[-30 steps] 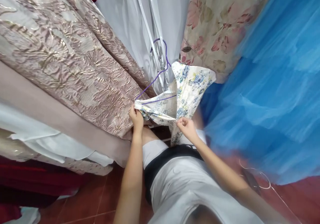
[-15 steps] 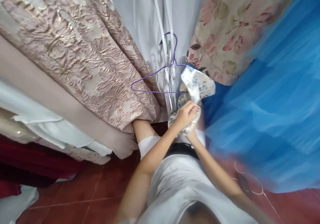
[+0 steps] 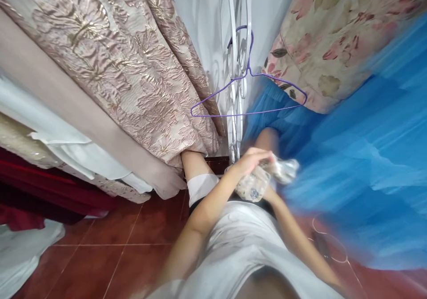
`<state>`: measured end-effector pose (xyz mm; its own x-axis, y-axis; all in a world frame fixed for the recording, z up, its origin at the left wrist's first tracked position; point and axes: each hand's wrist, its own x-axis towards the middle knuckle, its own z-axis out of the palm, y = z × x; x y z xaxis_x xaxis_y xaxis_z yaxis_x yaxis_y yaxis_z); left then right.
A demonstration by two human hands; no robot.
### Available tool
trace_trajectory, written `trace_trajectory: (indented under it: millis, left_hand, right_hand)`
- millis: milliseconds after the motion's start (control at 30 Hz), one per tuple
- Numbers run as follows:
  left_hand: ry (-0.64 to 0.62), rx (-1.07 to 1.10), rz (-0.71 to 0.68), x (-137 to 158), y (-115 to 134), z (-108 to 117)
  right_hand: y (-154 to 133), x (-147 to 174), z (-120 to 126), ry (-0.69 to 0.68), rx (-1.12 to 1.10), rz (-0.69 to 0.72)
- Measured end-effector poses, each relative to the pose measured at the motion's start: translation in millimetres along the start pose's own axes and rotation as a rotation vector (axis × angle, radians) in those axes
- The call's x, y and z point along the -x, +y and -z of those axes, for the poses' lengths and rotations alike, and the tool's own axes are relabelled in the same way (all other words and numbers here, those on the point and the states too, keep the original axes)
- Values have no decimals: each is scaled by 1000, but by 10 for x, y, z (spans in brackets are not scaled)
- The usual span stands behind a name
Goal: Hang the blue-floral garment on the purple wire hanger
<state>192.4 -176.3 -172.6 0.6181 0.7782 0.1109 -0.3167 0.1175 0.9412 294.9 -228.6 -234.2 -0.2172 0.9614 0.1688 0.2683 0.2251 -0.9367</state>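
Observation:
A small white cloth piece with a blue floral print [image 3: 252, 187] is bunched between my hands in front of my waist. My left hand [image 3: 255, 159] closes over its top, fingers blurred by motion. Under and behind the fabric, my right hand [image 3: 267, 192] holds it from the right; most of its fingers are covered. A loose end of the cloth sticks out to the right, blurred. Just beyond my hands, a bare purple hanger [image 3: 248, 71] hangs by its hook among white hangers [image 3: 234, 130].
A pink and gold brocade garment [image 3: 133, 68] hangs on the left, more garments beyond it. Floral fabric [image 3: 320, 59] and blue tulle [image 3: 367, 165] hang on the right. Below are red floor tiles [image 3: 96, 263], with a thin white cord [image 3: 343, 245] lying at the right.
The floral cloth has come off the purple hanger, whose right side is now bare. My hands have drawn the cloth down toward my waist and bunched it up.

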Motion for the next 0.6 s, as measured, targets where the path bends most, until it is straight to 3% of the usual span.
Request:
trace_trajectory:
  millis: [67,133,200,267,400,600]
  left_hand:
    - [188,66,-100,142,137,95]
    - [324,46,-221,268,212,118]
    - [383,6,-336,359,235,59]
    - [362,-50,-414,414,241,-57]
    - [288,-237,-494,482,287,-278]
    - [480,-544,-583,611,308,-218]
  right_hand:
    - [-46,162,147,-75,-73,-64]
    - [-154,261,322,-56,-115,-111]
    - [-315,311,461,49,-111,-74]
    - [-484,325,502,93,-107,19]
    - [-627,246,233,-34,-70,126]
    - [-332,21,-408,15,-1,169]
